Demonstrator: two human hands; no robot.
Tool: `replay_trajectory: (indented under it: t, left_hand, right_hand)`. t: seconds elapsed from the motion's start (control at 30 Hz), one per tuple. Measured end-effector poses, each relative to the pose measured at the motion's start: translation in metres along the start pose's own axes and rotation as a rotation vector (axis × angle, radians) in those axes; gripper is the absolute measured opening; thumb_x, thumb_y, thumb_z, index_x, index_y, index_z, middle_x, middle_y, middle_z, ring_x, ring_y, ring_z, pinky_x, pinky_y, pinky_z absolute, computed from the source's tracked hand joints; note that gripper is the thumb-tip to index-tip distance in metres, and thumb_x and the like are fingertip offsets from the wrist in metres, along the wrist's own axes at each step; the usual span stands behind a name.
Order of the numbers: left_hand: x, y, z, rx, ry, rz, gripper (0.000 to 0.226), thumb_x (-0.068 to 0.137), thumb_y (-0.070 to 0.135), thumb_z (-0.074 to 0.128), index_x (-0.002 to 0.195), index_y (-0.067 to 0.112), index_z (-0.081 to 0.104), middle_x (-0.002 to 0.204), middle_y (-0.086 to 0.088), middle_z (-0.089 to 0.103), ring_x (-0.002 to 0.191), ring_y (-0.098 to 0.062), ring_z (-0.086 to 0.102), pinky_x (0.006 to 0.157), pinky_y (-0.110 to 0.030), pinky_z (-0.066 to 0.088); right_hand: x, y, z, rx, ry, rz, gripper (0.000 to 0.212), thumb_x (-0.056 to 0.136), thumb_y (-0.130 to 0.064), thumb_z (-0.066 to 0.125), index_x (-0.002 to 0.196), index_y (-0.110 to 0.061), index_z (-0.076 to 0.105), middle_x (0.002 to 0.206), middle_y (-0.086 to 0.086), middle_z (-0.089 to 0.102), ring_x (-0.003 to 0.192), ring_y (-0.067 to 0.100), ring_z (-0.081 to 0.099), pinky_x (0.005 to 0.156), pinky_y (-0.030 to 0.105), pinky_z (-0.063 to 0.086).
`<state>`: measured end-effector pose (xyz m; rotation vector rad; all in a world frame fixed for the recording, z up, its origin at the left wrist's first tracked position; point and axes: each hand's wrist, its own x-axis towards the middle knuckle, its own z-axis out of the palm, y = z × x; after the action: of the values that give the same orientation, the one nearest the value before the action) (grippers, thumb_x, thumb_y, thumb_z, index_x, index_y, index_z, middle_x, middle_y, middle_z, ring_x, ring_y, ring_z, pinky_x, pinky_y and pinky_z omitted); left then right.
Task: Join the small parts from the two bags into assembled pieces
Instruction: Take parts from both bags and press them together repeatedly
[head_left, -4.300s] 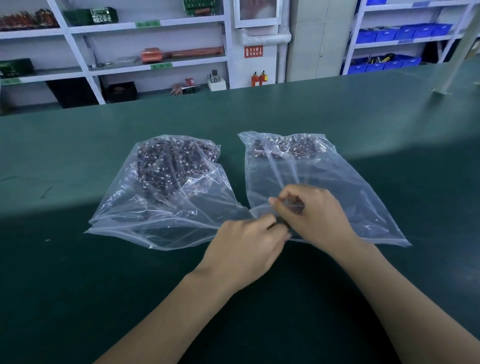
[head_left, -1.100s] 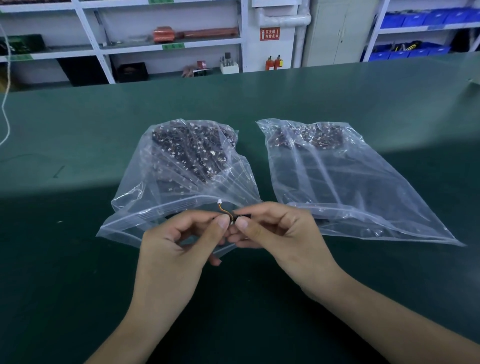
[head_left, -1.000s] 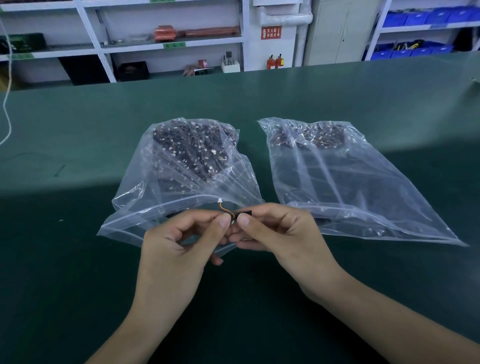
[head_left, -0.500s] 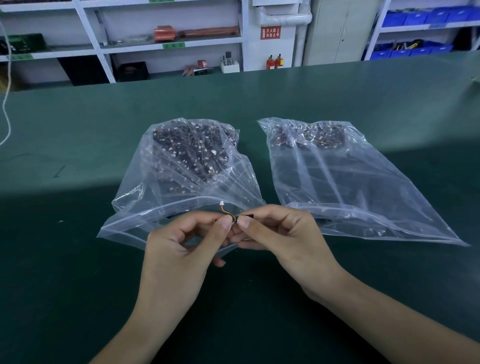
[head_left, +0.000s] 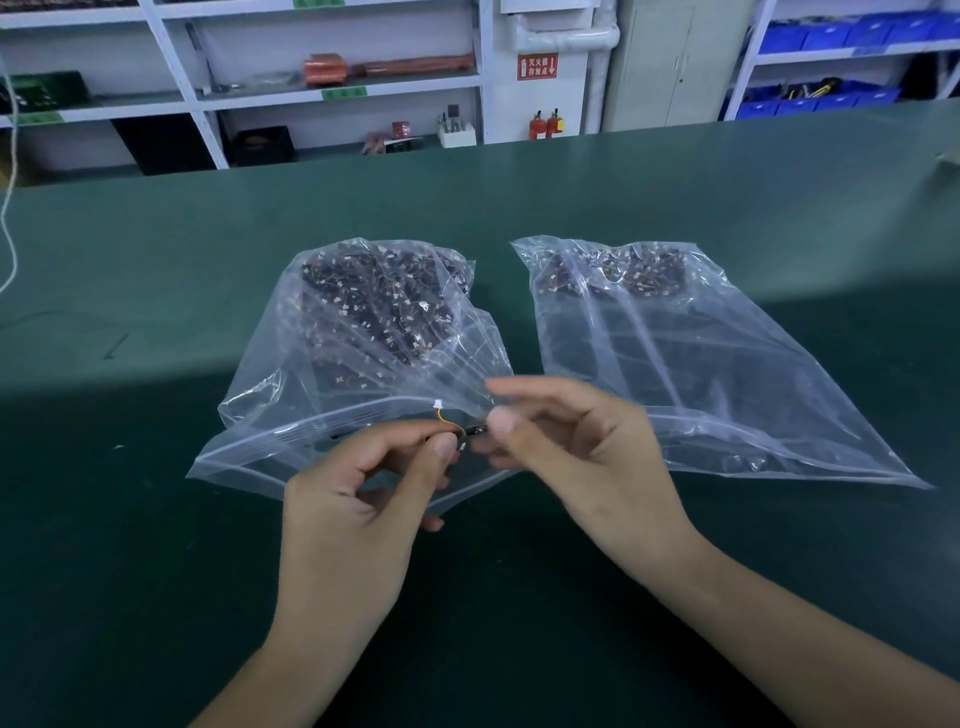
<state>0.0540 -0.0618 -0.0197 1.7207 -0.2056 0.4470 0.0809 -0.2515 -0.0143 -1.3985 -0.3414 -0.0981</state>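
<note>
Frame centre, above green surface (head_left: 156, 571): left hand (head_left: 353, 514) grip pinches a small wired part (head_left: 451, 426) (orange lead, white connector); right hand (head_left: 587, 457) grip pinches its dark end. Two clear bags (head_left: 332, 415) (head_left: 727, 374) lie behind.

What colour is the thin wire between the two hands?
Orange-yellow wire, white tip; head view.

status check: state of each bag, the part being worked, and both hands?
left bag: lying flat on the table, mouth toward the person, well filled with small parts
right bag: lying flat, parts bunched at the far end
wired part: held above the table, white connector end free
left hand: pinches the wired part
right hand: pinches its dark end, other fingers spread
</note>
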Motion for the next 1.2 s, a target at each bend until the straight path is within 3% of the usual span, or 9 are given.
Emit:
replay_trajectory:
  t: [0.1,0.23,0.33,0.47,0.67,0.83,0.93,1.07,1.2]
  left_hand:
    - [-0.001,-0.001,0.004,0.121,-0.040,0.123,0.013,0.095,0.034,0.072,0.100,0.035,0.083,0.092,0.007,0.077,0.078,-0.017,0.074,0.055,-0.022,0.060]
    - [0.006,-0.002,0.017,0.304,-0.132,0.326,0.019,0.101,0.028,0.068,0.109,0.021,0.083,0.095,0.015,0.074,0.074,-0.013,0.071,0.059,-0.026,0.057]
    - [0.013,0.002,0.034,0.440,-0.232,0.501,0.015,0.104,0.026,0.071,0.111,0.022,0.083,0.098,0.016,0.071,0.074,-0.001,0.063,0.065,-0.019,0.051]
    - [0.021,0.006,0.060,0.636,-0.330,0.635,0.014,0.105,0.030,0.069,0.105,0.024,0.081,0.092,0.006,0.065,0.071,-0.012,0.062,0.054,-0.036,0.054]
    - [0.034,0.013,0.079,0.774,-0.380,0.665,0.006,0.099,0.024,0.075,0.099,0.024,0.081,0.085,0.000,0.058,0.069,-0.019,0.059,0.045,-0.037,0.050]
    - [0.038,0.020,0.084,0.933,-0.475,0.642,0.006,0.091,0.026,0.080,0.086,0.027,0.080,0.076,0.003,0.057,0.066,-0.020,0.063,0.046,-0.027,0.038]
    - [0.035,0.019,0.088,0.966,-0.548,0.669,0.015,0.095,0.033,0.073,0.081,0.027,0.076,0.074,0.006,0.062,0.065,-0.020,0.066,0.048,-0.030,0.039]
    - [0.027,0.008,0.094,1.081,-0.577,0.682,0.020,0.105,0.035,0.054,0.098,0.030,0.072,0.086,0.004,0.072,0.069,-0.021,0.070,0.052,-0.033,0.033]
    - [0.022,0.002,0.098,1.057,-0.529,0.644,0.037,0.109,0.040,0.034,0.106,0.029,0.069,0.103,0.005,0.073,0.073,-0.023,0.069,0.056,-0.034,0.032]
  right_hand:
    - [0.009,-0.008,-0.013,-0.096,0.136,-0.151,0.021,0.108,-0.028,0.058,0.111,-0.017,0.076,0.088,0.008,0.078,0.073,0.025,0.076,0.060,0.027,0.059]
    - [0.025,-0.012,-0.037,-0.300,0.317,-0.229,0.030,0.113,-0.030,0.048,0.104,-0.021,0.076,0.081,0.004,0.076,0.063,0.014,0.064,0.062,0.015,0.046]
    - [0.033,-0.011,-0.050,-0.299,0.405,-0.159,0.043,0.115,-0.036,0.040,0.101,-0.017,0.076,0.075,0.008,0.075,0.062,0.014,0.063,0.060,0.014,0.045]
    - [0.037,-0.010,-0.057,-0.220,0.413,-0.041,0.060,0.115,-0.048,0.029,0.097,-0.016,0.077,0.072,0.013,0.074,0.058,0.021,0.064,0.053,0.023,0.045]
    - [0.039,-0.012,-0.061,-0.200,0.415,0.006,0.064,0.114,-0.049,0.028,0.093,-0.015,0.077,0.071,0.013,0.074,0.063,0.025,0.069,0.057,0.025,0.052]
    - [0.036,-0.005,-0.066,-0.652,0.331,-0.003,0.057,0.113,-0.053,0.031,0.087,-0.029,0.076,0.071,-0.005,0.075,0.075,0.014,0.073,0.076,0.037,0.055]
    - [0.034,-0.003,-0.067,-0.944,0.277,0.042,0.055,0.112,-0.054,0.032,0.085,-0.032,0.075,0.068,-0.013,0.072,0.077,0.008,0.070,0.085,0.042,0.055]
    - [0.033,-0.003,-0.064,-0.991,0.262,0.040,0.052,0.110,-0.052,0.037,0.084,-0.030,0.076,0.068,-0.013,0.071,0.077,0.012,0.070,0.083,0.041,0.055]
    - [0.033,0.000,-0.064,-1.040,0.252,0.001,0.049,0.110,-0.051,0.042,0.082,-0.028,0.075,0.059,-0.025,0.062,0.067,0.006,0.064,0.074,0.037,0.052]
